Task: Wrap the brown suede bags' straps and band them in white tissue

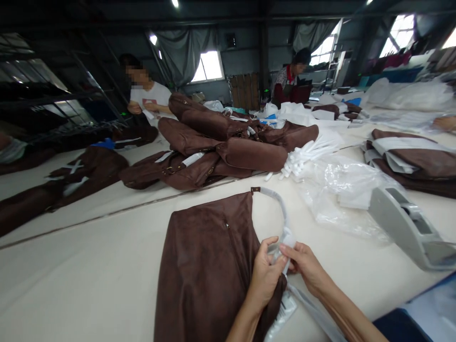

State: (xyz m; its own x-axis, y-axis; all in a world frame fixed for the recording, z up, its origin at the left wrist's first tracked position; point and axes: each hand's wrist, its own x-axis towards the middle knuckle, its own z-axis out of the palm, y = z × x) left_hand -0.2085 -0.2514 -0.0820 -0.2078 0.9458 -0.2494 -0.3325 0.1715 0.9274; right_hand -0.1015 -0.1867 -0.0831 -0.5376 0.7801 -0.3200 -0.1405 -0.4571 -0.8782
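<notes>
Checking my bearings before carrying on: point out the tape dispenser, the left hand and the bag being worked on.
Tape dispenser (394, 225): head view, its grey side.
Left hand (266, 271): head view, its back.
Brown bag (203, 256): head view, front panel.

Workshop Interior: Structure and Lighting

The ceiling (221, 8) is dark and carries small bright lamps (175, 3). The rear wall (245, 59) is dark grey, with a vertical column (263, 52) near its middle. Daylight enters through a bright central window (208, 66) and further windows (401, 33) at the right. Grey curtains (183, 50) hang bunched beside the central window and another to its right. Upright brown panels (244, 91) stand near the wall. Dark metal racking (80, 95) occupies the left side. A broad, pale worktable (89, 280) fills the foreground; a dark seam (96, 216) crosses its surface.
</notes>
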